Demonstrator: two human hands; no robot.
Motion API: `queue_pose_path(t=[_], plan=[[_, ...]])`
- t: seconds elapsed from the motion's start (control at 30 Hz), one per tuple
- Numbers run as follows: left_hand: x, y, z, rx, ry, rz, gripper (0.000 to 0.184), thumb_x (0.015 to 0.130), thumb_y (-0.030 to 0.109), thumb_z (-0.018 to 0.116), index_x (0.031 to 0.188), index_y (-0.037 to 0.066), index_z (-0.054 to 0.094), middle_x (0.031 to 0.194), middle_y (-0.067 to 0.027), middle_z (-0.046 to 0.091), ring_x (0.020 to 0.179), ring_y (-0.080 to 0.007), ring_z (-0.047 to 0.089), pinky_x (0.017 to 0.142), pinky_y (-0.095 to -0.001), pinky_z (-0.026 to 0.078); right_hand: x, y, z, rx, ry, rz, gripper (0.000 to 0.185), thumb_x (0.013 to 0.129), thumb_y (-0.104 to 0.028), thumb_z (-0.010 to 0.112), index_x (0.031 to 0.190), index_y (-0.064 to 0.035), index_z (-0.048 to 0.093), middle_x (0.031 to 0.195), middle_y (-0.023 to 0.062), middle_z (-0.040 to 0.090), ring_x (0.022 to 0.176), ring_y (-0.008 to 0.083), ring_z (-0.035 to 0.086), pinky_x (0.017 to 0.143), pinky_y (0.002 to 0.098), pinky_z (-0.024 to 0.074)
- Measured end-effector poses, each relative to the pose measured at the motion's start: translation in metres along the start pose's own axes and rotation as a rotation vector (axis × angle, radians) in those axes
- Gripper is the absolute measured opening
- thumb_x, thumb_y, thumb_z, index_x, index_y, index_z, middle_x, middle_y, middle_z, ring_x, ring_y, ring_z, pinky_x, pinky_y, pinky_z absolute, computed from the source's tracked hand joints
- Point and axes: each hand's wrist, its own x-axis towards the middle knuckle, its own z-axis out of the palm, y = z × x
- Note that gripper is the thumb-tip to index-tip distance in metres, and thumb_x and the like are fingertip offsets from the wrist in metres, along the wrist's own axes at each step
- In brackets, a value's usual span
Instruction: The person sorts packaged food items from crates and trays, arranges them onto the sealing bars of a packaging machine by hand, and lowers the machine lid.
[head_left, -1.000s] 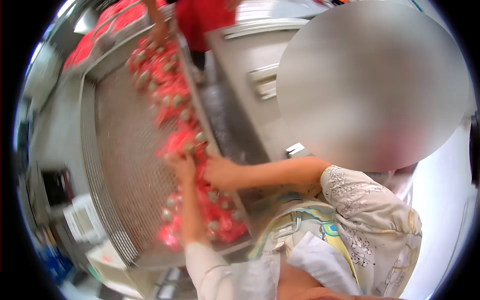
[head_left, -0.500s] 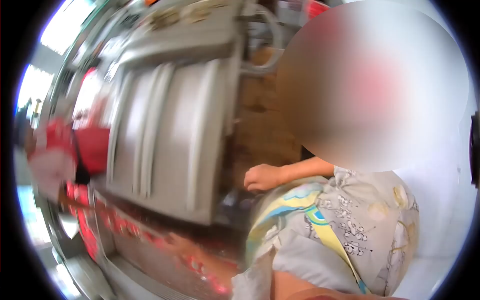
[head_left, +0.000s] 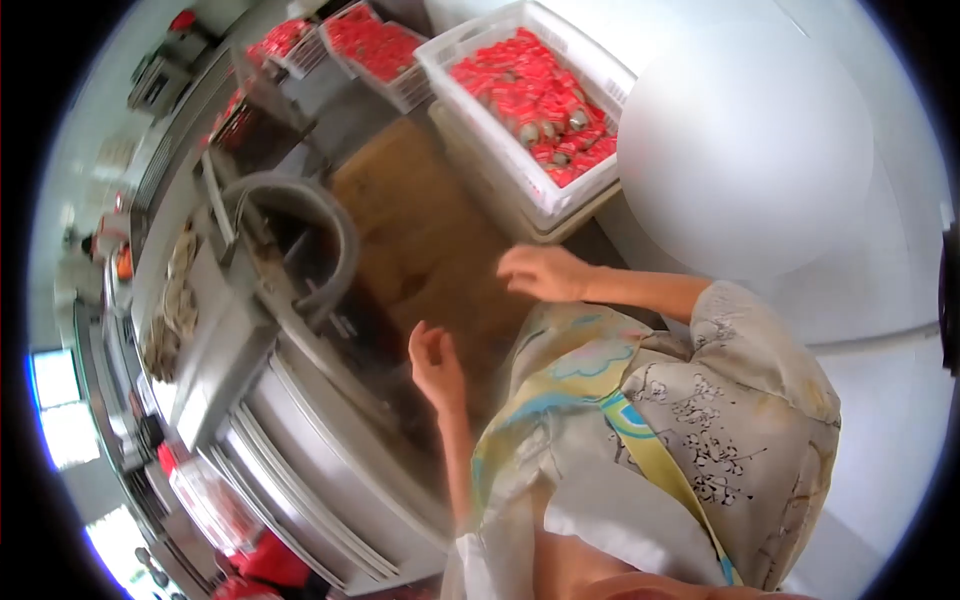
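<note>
My left hand (head_left: 435, 368) is raised in front of my body, fingers loosely bent with gaps between them, holding nothing. My right hand (head_left: 542, 273) is held out above the brown floor area, its fingers slightly curled and apart, also without anything in them. Beyond the right hand, a white plastic crate (head_left: 480, 125) holds many red packets (head_left: 535, 90). Nearer to my left hand is the edge of a grey metal machine or cabinet (head_left: 350, 420) with a curved grey hoop (head_left: 345, 225) beside it. Neither hand touches these.
Two more crates of red packets, one (head_left: 375, 45) larger and one (head_left: 285, 45) smaller, stand farther back. A crumpled beige cloth (head_left: 175, 305) lies on the metal top. Brown board-like flooring (head_left: 420, 220) spreads ahead of me. Someone in red (head_left: 270, 560) is partly visible at the lower left.
My view has swung round, bringing the crates of red packets into sight. My left hand has come away from the red packets at the lower left. My right hand has loosened.
</note>
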Motion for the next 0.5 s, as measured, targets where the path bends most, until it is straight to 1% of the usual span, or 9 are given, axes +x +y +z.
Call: queue_pose_path(t=[0.03, 0.07, 0.1, 0.2, 0.27, 0.3, 0.4, 0.43, 0.5], plan=[[0.015, 0.002, 0.008, 0.017, -0.072, 0.043, 0.039, 0.084, 0.004, 0.067, 0.121, 0.003, 0.054, 0.093, -0.0085, 0.066, 0.082, -0.0178, 0.063, 0.078, -0.0307, 0.051, -0.001, 0.002, -0.013, -0.045, 0.146, 0.001, 0.024, 0.081, -0.014, 0.068, 0.103, -0.0063, 0.060, 0.101, 0.0090, 0.059, 0.082, 0.0254, 0.061, 0.071, 0.0336, 0.0500], [0.032, 0.006, 0.022, 0.028, -0.136, 0.084, 0.040, 0.083, 0.004, 0.067, 0.121, 0.004, 0.054, 0.094, -0.0084, 0.066, 0.082, -0.0178, 0.063, 0.078, -0.0308, 0.051, 0.000, 0.008, -0.031, 0.077, 0.217, 0.178, 0.025, 0.083, -0.012, 0.068, 0.105, -0.0065, 0.059, 0.102, 0.0084, 0.059, 0.077, 0.0206, 0.062, 0.067, 0.0316, 0.0509], [0.047, 0.012, 0.034, 0.039, -0.195, 0.121, 0.042, 0.083, 0.004, 0.067, 0.122, 0.004, 0.054, 0.096, -0.0084, 0.066, 0.083, -0.0178, 0.063, 0.079, -0.0309, 0.051, 0.004, 0.010, -0.052, 0.038, 0.329, 0.199, 0.027, 0.084, -0.013, 0.068, 0.108, -0.0059, 0.058, 0.104, 0.0093, 0.059, 0.074, 0.0172, 0.062, 0.065, 0.0302, 0.0516], [0.091, 0.054, 0.068, 0.024, -0.363, 0.144, 0.039, 0.087, 0.003, 0.062, 0.125, 0.003, 0.050, 0.103, -0.0077, 0.062, 0.090, -0.0133, 0.060, 0.081, -0.0260, 0.049, 0.010, 0.060, -0.102, -0.123, 0.510, 0.214, 0.044, 0.083, -0.017, 0.070, 0.121, -0.0053, 0.051, 0.113, 0.0149, 0.055, 0.080, 0.0199, 0.062, 0.074, 0.0337, 0.0507], [0.114, 0.074, 0.090, -0.013, -0.440, 0.178, 0.042, 0.087, 0.003, 0.063, 0.127, 0.004, 0.049, 0.107, -0.0086, 0.062, 0.091, -0.0134, 0.060, 0.081, -0.0262, 0.049, 0.014, 0.093, -0.122, -0.189, 0.564, 0.413, 0.059, 0.081, -0.029, 0.072, 0.128, -0.0037, 0.046, 0.116, 0.0173, 0.053, 0.085, 0.0224, 0.061, 0.079, 0.0370, 0.0491], [0.129, 0.084, 0.109, -0.035, -0.469, 0.195, 0.044, 0.086, 0.003, 0.063, 0.128, 0.005, 0.048, 0.109, -0.0091, 0.061, 0.091, -0.0134, 0.060, 0.080, -0.0263, 0.049, 0.024, 0.105, -0.143, -0.114, 0.447, 0.609, 0.086, 0.074, -0.044, 0.075, 0.137, -0.0026, 0.035, 0.125, 0.0230, 0.046, 0.105, 0.0287, 0.056, 0.091, 0.0401, 0.0450], [0.168, 0.111, 0.180, 0.014, -0.595, 0.124, 0.055, 0.083, 0.010, 0.069, 0.131, 0.006, 0.044, 0.113, -0.0115, 0.060, 0.091, -0.0160, 0.061, 0.079, -0.0293, 0.050, 0.046, 0.197, -0.161, -0.213, 0.397, 0.594, 0.110, 0.066, -0.051, 0.078, 0.146, -0.0028, 0.019, 0.138, 0.0297, 0.031, 0.128, 0.0380, 0.039, 0.104, 0.0429, 0.0351], [0.179, 0.112, 0.205, 0.115, -0.597, 0.180, 0.062, 0.080, 0.016, 0.071, 0.133, 0.005, 0.042, 0.114, -0.0132, 0.059, 0.093, -0.0193, 0.061, 0.080, -0.0325, 0.050, 0.056, 0.212, -0.166, -0.184, 0.334, 0.687, 0.125, 0.059, -0.052, 0.081, 0.148, -0.0025, 0.008, 0.145, 0.0341, 0.017, 0.138, 0.0433, 0.018, 0.110, 0.0438, 0.0273], [0.197, 0.111, 0.251, 0.374, -0.657, 0.193, 0.086, 0.071, 0.037, 0.077, 0.137, 0.002, 0.034, 0.118, -0.0176, 0.057, 0.098, -0.0275, 0.061, 0.084, -0.0401, 0.048, 0.070, 0.230, -0.169, -0.228, 0.287, 0.733, 0.129, 0.055, -0.051, 0.082, 0.148, -0.0029, 0.006, 0.147, 0.0346, 0.014, 0.139, 0.0434, 0.016, 0.110, 0.0443, 0.0273]])
